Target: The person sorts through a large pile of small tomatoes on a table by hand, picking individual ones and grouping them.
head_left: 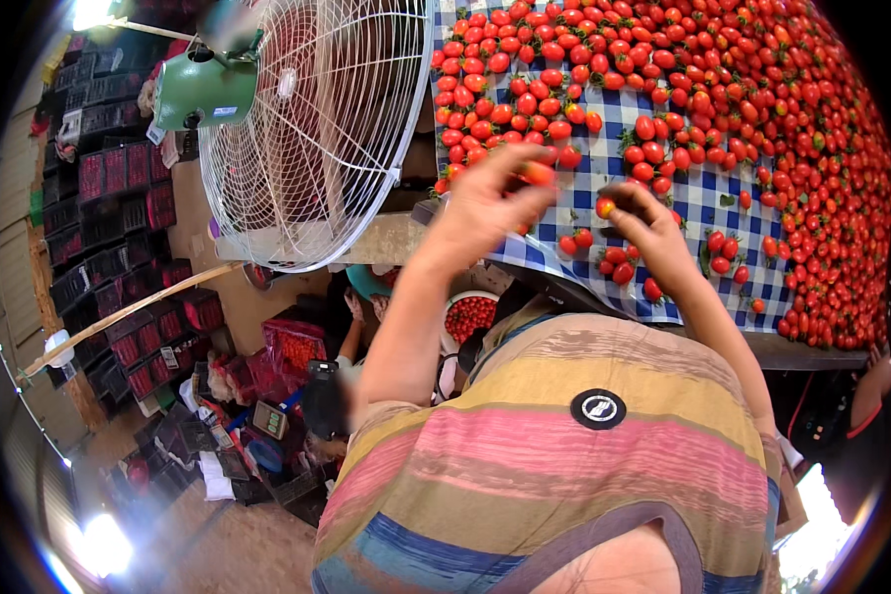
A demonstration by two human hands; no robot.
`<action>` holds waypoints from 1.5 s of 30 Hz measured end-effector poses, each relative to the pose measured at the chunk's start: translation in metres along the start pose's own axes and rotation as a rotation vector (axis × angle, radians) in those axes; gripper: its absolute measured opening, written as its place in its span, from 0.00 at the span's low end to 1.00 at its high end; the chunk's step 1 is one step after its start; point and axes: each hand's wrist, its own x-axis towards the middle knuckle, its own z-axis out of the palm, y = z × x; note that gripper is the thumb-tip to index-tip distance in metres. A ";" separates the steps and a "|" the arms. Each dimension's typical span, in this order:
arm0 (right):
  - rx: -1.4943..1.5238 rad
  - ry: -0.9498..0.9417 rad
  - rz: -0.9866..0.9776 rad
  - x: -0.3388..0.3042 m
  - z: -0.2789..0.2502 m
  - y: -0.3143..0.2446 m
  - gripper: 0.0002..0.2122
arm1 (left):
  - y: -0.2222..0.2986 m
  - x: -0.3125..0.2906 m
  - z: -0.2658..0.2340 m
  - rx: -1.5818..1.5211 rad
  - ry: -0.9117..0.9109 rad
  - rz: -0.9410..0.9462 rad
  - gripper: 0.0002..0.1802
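Tomatoes (830, 218) lay heaped across the far and right parts of a blue-and-white checked cloth (594, 104), with small loose groups nearer the person. Left of the table stood a large fan (287, 81) with a white wire cage and a green motor housing (205, 91), blocking the view behind it. A wooden pole (134, 319) slanted below the fan, and dark crates (129, 178) were stacked beyond. Near the table's left end sat a white-rimmed container (470, 319) of tomatoes, close to a co-worker's hands (355, 305). The person's striped shirt (554, 396) hid part of the table's near edge.

Above the cloth, the left hand (477, 206) had its thumb and fingers narrowed around an orange-red tomato (538, 174), whose long axis seemed to run roughly left to right, though motion blur softened its ends. The right hand (655, 236) pinched a yellow-patched tomato (605, 207) between thumb and forefinger, the yellow patch turned toward the thumb. Loose tomatoes on the cloth pointed in mixed directions.
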 end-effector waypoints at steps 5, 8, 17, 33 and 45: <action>0.915 -0.078 0.425 -0.008 -0.020 0.019 0.18 | -0.038 0.033 0.009 0.902 0.206 0.240 0.18; 0.943 -0.011 0.426 -0.010 -0.024 0.032 0.17 | -0.062 0.043 0.009 1.134 0.236 0.090 0.17; 0.857 0.040 0.369 -0.009 -0.033 0.039 0.17 | -0.081 0.054 0.018 1.146 0.215 0.224 0.19; 1.149 -0.031 0.374 -0.012 -0.025 0.030 0.17 | -0.037 0.133 -0.018 1.243 0.271 0.216 0.11; 1.055 0.076 0.307 -0.014 -0.036 0.020 0.21 | -0.021 0.149 0.028 1.157 0.049 0.288 0.13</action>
